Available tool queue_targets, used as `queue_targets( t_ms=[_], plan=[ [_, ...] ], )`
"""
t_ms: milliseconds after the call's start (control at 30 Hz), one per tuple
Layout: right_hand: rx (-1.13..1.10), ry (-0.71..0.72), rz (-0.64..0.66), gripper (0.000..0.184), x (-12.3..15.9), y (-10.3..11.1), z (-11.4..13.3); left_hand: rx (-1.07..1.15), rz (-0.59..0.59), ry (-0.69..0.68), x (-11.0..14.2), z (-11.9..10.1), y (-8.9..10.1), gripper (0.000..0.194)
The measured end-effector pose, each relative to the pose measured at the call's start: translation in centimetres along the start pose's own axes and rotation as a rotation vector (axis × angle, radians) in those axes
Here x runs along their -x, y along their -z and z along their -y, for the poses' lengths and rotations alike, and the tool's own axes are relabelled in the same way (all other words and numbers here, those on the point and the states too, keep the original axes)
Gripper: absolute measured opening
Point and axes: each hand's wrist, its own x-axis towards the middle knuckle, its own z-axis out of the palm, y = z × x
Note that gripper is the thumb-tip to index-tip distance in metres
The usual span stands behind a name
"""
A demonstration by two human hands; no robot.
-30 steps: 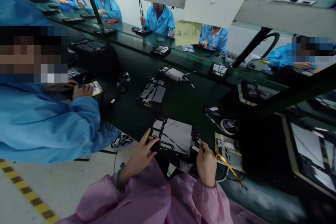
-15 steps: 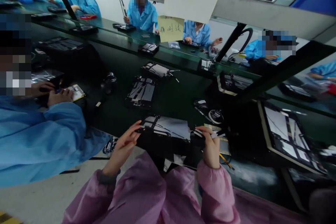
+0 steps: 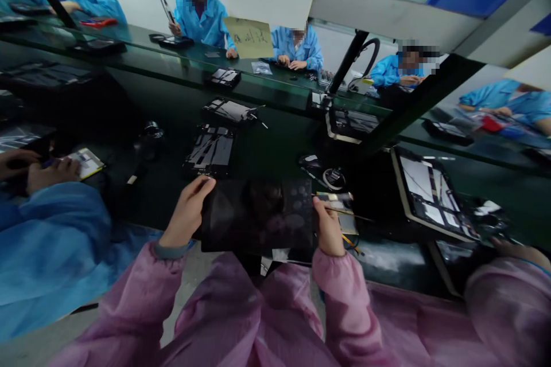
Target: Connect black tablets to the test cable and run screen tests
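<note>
A tablet (image 3: pixel 253 218) with a dark, smudged glass face turned toward me is held level at the table's near edge. My left hand (image 3: pixel 186 213) is closed on its left end, thumb on top. At the right end, my right hand (image 3: pixel 329 228) grips it too. A thin tool (image 3: pixel 350 214), its kind not clear, sticks out to the right from the right hand. Just behind the held tablet lies an opened tablet (image 3: pixel 210 151), its silver inside showing. Beside my right hand is a flat silver and yellowish part (image 3: pixel 346 221).
Another opened tablet (image 3: pixel 228 109) lies farther back. A coiled white cable (image 3: pixel 333 178) is right of centre. A large opened tablet (image 3: pixel 430 189) rests on a dark stack at right. Co-workers' hands (image 3: pixel 54 175) work at left; another worker's sleeve (image 3: pixel 508 304) is at right.
The tablet between my hands has been turned over: its silver inside showed before, its dark glass shows now. Both hands have closed on its ends. The whole view has shifted rightward.
</note>
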Motion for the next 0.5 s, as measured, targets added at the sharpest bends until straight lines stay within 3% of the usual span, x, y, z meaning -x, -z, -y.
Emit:
queue_targets(
  t_ms=[67,133,233,333,467,500],
  plan=[
    [0.289,0.134,-0.120,0.046,-0.3,-0.6,-2.3,-0.111,0.086,0.086,-1.6,2.7,-1.3,0.037],
    [0.486,0.225,-0.166,0.049,-0.7,-1.2,-4.0,-0.327,0.072,0.062,-3.0,4.9,-2.3,0.038],
    [0.542,0.250,-0.176,0.047,-0.9,-1.7,-5.3,-0.530,0.026,-0.068,-3.5,6.2,-2.8,0.044],
    [0.551,0.244,-0.163,0.045,-0.7,-1.5,-5.9,-0.675,0.111,-0.218,-1.6,6.5,-1.7,0.065],
    [0.535,0.229,-0.131,0.039,-0.1,-1.2,-6.5,-0.779,0.436,-0.180,3.2,8.2,1.1,0.076],
    [0.534,0.226,-0.126,0.037,0.0,-1.2,-6.6,-0.804,0.461,-0.192,4.2,8.8,1.7,0.076]
  ],
)
